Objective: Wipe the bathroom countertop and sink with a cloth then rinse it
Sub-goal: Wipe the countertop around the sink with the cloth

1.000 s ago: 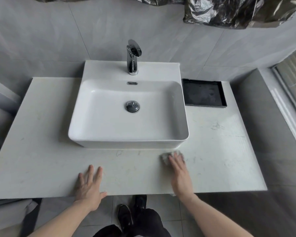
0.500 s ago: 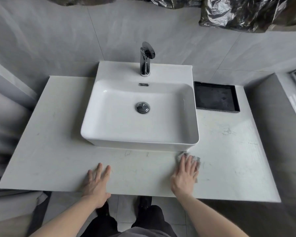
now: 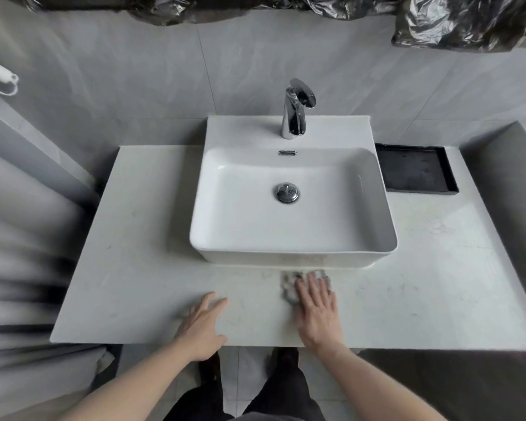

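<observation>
While the pale counter (image 3: pixel 152 268) is getting wiped along its front strip, the dry-looking white sink (image 3: pixel 292 250) is awaiting wiping and rinsing; the flat right hand (image 3: pixel 318 311) is pressing the cloth (image 3: pixel 289 284), and the left hand (image 3: pixel 201 325) is resting open.

We see the right hand (image 3: pixel 318 314) pressing flat on a grey cloth (image 3: pixel 290 288) on the desk (image 3: pixel 134 268), just before the white sink (image 3: pixel 292 256). The left hand (image 3: pixel 202 326) rests flat beside it.
</observation>
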`<state>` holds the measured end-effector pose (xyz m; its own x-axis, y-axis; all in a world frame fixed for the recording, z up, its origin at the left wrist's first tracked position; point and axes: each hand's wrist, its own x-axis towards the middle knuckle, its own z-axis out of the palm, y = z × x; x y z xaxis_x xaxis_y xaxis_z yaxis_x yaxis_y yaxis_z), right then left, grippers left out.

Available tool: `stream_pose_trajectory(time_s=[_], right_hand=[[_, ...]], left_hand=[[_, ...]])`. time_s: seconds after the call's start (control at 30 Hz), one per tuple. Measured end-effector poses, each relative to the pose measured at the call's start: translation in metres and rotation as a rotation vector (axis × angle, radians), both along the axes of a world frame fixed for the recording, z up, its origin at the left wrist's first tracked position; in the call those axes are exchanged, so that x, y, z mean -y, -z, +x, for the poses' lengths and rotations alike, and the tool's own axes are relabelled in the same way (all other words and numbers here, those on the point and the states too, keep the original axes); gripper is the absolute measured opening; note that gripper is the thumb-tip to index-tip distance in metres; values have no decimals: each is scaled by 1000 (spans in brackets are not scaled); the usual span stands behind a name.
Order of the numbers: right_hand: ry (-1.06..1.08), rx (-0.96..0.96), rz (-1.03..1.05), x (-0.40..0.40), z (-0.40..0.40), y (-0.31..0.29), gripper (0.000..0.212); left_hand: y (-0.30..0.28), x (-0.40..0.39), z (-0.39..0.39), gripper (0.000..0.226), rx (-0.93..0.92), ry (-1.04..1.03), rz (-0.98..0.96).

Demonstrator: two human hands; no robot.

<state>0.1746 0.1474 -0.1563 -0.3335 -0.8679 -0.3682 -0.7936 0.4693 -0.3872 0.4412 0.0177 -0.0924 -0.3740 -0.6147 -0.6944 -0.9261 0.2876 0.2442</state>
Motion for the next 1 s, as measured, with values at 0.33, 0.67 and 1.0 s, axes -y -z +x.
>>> stream_pose_trajectory(time_s=[0.33,0.67,1.0], right_hand=[[618,-147,154,-7,-51,3,66],[284,-48,-105,84,175,12,70],[64,108,-279,73,158,16,96]], left_hand=[[15,70,158,92,98,-144,-170],[36,90,209,118,182,-79,-119],[45,87,211,118,159,-107,-104]])
